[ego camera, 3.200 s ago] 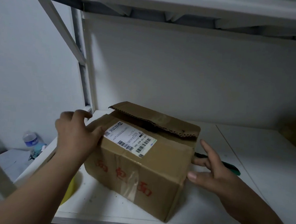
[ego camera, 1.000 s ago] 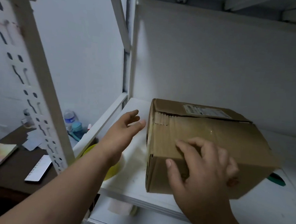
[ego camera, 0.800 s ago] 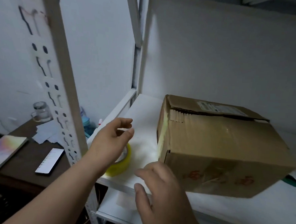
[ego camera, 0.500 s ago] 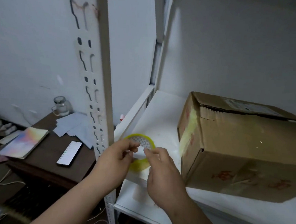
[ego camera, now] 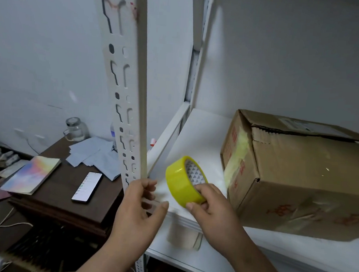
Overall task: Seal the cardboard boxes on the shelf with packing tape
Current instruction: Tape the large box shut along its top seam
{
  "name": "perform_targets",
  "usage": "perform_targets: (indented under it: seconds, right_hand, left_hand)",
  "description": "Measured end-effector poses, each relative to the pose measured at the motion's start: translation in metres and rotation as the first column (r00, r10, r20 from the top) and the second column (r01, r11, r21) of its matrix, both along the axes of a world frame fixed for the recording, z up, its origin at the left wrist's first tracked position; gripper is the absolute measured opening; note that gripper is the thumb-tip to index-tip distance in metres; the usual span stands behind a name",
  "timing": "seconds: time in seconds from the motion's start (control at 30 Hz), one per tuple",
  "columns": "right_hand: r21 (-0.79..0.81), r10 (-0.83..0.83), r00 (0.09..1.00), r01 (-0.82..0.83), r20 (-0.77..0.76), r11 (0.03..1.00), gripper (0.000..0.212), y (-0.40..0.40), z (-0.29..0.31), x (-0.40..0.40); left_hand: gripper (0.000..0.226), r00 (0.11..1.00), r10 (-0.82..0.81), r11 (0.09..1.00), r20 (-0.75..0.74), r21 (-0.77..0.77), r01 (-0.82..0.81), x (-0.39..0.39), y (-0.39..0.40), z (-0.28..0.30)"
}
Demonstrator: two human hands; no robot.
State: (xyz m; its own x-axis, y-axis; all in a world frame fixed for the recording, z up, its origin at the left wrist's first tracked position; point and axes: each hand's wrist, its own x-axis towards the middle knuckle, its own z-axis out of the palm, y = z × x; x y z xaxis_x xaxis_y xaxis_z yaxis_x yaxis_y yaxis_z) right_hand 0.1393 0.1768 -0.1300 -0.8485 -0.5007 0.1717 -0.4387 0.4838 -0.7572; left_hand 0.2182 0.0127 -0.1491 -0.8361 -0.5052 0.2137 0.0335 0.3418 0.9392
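A yellow tape roll (ego camera: pixel 184 183) is held tilted above the shelf (ego camera: pixel 197 136) edge. Just beside it, a worn brown box (ego camera: pixel 297 179) lies on the shelf.

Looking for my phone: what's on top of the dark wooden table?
On the table: a phone, a colourful notebook, loose papers, a glass jar. The shelf post covers more.

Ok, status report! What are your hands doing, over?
Right hand holds tape roll. Left hand open beside it. Box on shelf, untaped. Nothing blocking.

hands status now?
Left hand: open, holding nothing, fingers loosely curled beside the tape.
Right hand: gripping the tape roll.
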Motion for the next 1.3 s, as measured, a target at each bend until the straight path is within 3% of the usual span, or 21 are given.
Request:
perform_targets:
  seconds: [0.2,0.43,0.67,1.03,1.3]
  right_hand:
    - [-0.26,0.039,0.976,0.019,0.213,0.965,0.021,0.019,0.009,0.022]
    - [-0.37,0.098,0.98,-0.027,0.174,0.929,0.029,0.054,0.018,0.038]
    - [-0.348,0.096,0.993,-0.064,0.074,0.935,0.021,0.093,0.033,0.06]
    - [-0.204,-0.004,0.995,-0.017,-0.099,0.979,0.025,0.148,0.047,0.082]
    - [-0.211,-0.093,0.972,0.046,-0.215,0.976,0.027,0.173,0.048,0.09]
  left_hand:
    - [0.069,0.98,-0.154,0.986,-0.126,-0.077,0.145,0.003,0.021,0.015]
    - [0.081,0.943,-0.151,0.958,-0.297,-0.279,0.065,0.014,0.059,0.03]
    - [0.057,0.896,-0.141,0.899,-0.42,-0.433,-0.062,0.029,0.105,0.045]
    - [0.032,0.865,-0.076,0.917,-0.496,-0.375,-0.135,0.049,0.16,0.061]
    - [0.022,0.843,-0.086,0.904,-0.531,-0.398,-0.158,0.054,0.186,0.062]
